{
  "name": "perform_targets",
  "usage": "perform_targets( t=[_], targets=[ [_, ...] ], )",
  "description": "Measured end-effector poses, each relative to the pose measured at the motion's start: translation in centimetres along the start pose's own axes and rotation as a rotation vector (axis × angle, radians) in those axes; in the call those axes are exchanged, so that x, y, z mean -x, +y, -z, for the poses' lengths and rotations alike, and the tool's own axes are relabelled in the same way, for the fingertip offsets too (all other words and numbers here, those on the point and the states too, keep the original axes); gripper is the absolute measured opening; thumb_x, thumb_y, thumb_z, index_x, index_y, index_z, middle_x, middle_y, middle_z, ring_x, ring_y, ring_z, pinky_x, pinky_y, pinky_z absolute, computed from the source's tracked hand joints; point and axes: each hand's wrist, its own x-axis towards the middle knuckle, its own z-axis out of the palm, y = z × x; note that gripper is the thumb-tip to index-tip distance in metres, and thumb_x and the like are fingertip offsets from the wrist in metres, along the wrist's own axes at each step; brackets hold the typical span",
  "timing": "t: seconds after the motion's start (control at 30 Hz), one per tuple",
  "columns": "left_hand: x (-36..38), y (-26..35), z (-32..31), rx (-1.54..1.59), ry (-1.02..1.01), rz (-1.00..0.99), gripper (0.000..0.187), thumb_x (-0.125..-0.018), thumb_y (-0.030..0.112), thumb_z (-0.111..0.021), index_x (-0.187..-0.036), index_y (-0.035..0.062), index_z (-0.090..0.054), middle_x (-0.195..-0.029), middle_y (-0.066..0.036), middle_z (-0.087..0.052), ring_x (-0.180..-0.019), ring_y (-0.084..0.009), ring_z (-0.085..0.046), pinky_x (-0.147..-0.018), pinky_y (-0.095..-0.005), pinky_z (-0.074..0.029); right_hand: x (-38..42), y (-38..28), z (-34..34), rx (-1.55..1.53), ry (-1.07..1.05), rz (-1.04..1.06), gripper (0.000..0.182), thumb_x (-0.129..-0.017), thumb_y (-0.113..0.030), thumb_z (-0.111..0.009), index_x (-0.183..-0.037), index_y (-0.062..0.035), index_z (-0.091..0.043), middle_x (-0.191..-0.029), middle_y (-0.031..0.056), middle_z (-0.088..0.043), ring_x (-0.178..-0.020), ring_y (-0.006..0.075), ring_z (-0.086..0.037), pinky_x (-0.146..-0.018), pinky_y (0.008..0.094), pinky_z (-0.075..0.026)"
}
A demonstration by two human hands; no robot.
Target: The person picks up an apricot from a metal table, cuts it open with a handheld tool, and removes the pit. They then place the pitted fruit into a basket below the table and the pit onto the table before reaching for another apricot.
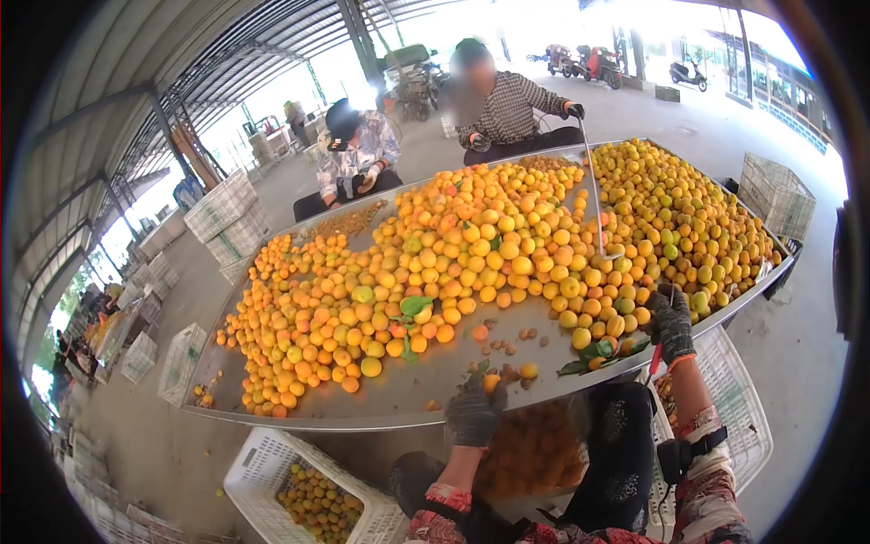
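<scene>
A metal table [417, 396] bears a large heap of orange-yellow fruit [453, 245]. My left hand [475, 412], in a dark grey glove, is at the table's near edge, its fingers closed around an orange fruit [490, 383]. Beside it lie a loose fruit [528, 370] and small brown pits. To the right, my right hand [671, 325], also gloved, is closed at the edge of the heap; a red-handled tool [655, 359] shows below it. Whether the hand grips this tool is hard to make out. Green leaves [598, 352] lie to its left.
Below the table stand a white crate [263, 462] with greenish fruit and another white crate [739, 408] at the right. Two people sit across the table, one holding a long hooked rod [594, 181]. Stacked crates [227, 218] stand at the left, a crate [775, 195] at the right.
</scene>
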Motion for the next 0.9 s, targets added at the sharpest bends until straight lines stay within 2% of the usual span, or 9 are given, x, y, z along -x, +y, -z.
perform_targets(
  t=[0.07,0.13,0.17,0.23,0.27,0.37,0.7,0.83,0.9],
  targets=[
    [-0.2,-0.9,-0.4,0.027,0.048,-0.047,0.049,-0.079,0.037,-0.058,-0.115,0.0054,-0.049,-0.089,-0.018,-0.062,-0.079,-0.0290,-0.061,-0.069,-0.0396,-0.048,1.6,-0.7,0.7,-0.054,-0.005,-0.028,0.031,-0.082,-0.018,-0.058,-0.110,-0.0093,-0.048,-0.079,0.0046,-0.057,-0.038,0.0124,-0.045,-0.033,0.0252,-0.034],
    [-0.3,-1.6,-0.8,0.558,0.224,-0.070,0.041,-0.083,0.026,-0.058,-0.117,0.0044,-0.048,-0.098,-0.017,-0.060,-0.082,-0.0251,-0.061,-0.072,-0.0360,-0.049,2.7,-0.7,1.5,-0.089,-0.028,0.176,0.030,-0.084,-0.015,-0.055,-0.113,-0.0083,-0.048,-0.082,0.0045,-0.057,-0.039,0.0099,-0.045,-0.035,0.0225,-0.034],
    [0.0,-1.7,-0.5,0.550,0.209,-0.054,0.041,-0.083,0.026,-0.058,-0.117,0.0044,-0.048,-0.098,-0.017,-0.060,-0.082,-0.0251,-0.061,-0.072,-0.0360,-0.049,3.4,-0.9,1.8,-0.080,-0.030,0.155,0.030,-0.084,-0.015,-0.055,-0.113,-0.0083,-0.048,-0.082,0.0045,-0.057,-0.039,0.0099,-0.045,-0.035,0.0225,-0.034],
    [0.3,-0.7,1.6,1.445,0.050,0.398,0.038,-0.087,0.018,-0.055,-0.120,0.0043,-0.045,-0.107,-0.012,-0.056,-0.091,-0.0222,-0.058,-0.076,-0.0331,-0.050,4.6,-1.3,1.7,-0.122,-0.039,0.266,0.033,-0.086,-0.016,-0.054,-0.117,-0.0082,-0.046,-0.080,0.0037,-0.057,-0.041,0.0061,-0.044,-0.034,0.0192,-0.033],
    [0.7,-0.4,2.2,1.615,0.027,0.353,0.042,-0.086,0.019,-0.056,-0.124,0.0051,-0.042,-0.115,-0.009,-0.050,-0.102,-0.0231,-0.053,-0.083,-0.0345,-0.049,4.9,-1.1,1.8,-0.124,-0.052,0.253,0.035,-0.086,-0.013,-0.055,-0.118,-0.0074,-0.045,-0.084,0.0035,-0.057,-0.046,0.0054,-0.045,-0.037,0.0184,-0.035],
    [1.3,1.9,3.9,1.866,-0.013,0.211,0.046,-0.083,0.022,-0.061,-0.125,0.0109,-0.042,-0.117,-0.007,-0.048,-0.109,-0.0208,-0.049,-0.090,-0.0383,-0.044,5.6,0.6,1.5,-0.145,-0.046,0.326,0.035,-0.085,-0.010,-0.055,-0.119,-0.0060,-0.044,-0.085,0.0025,-0.057,-0.050,0.0052,-0.046,-0.038,0.0189,-0.037],
    [2.0,4.3,5.7,2.042,-0.082,0.217,0.054,-0.081,0.031,-0.062,-0.126,0.0108,-0.039,-0.120,-0.008,-0.048,-0.109,-0.0261,-0.049,-0.096,-0.0448,-0.039,6.7,4.8,2.6,-0.085,-0.069,0.501,0.042,-0.081,-0.006,-0.059,-0.119,-0.0052,-0.043,-0.101,0.0043,-0.054,-0.061,0.0073,-0.050,-0.048,0.0185,-0.040],
    [1.9,4.0,5.8,2.176,-0.140,0.320,0.053,-0.081,0.038,-0.059,-0.123,0.0082,-0.043,-0.121,-0.009,-0.048,-0.108,-0.0265,-0.050,-0.096,-0.0447,-0.039,6.5,6.3,3.1,-0.051,-0.012,0.395,0.041,-0.082,-0.007,-0.059,-0.120,-0.0045,-0.043,-0.097,0.0042,-0.056,-0.055,0.0067,-0.048,-0.045,0.0188,-0.038],
    [1.7,4.1,6.1,2.211,-0.171,0.330,0.053,-0.081,0.040,-0.058,-0.121,0.0075,-0.044,-0.122,-0.009,-0.048,-0.108,-0.0271,-0.050,-0.096,-0.0448,-0.039,5.0,5.1,3.3,-0.154,0.042,0.353,0.031,-0.083,-0.008,-0.058,-0.111,-0.0054,-0.048,-0.087,0.0019,-0.055,-0.052,0.0060,-0.047,-0.043,0.0193,-0.039]
  ],
)
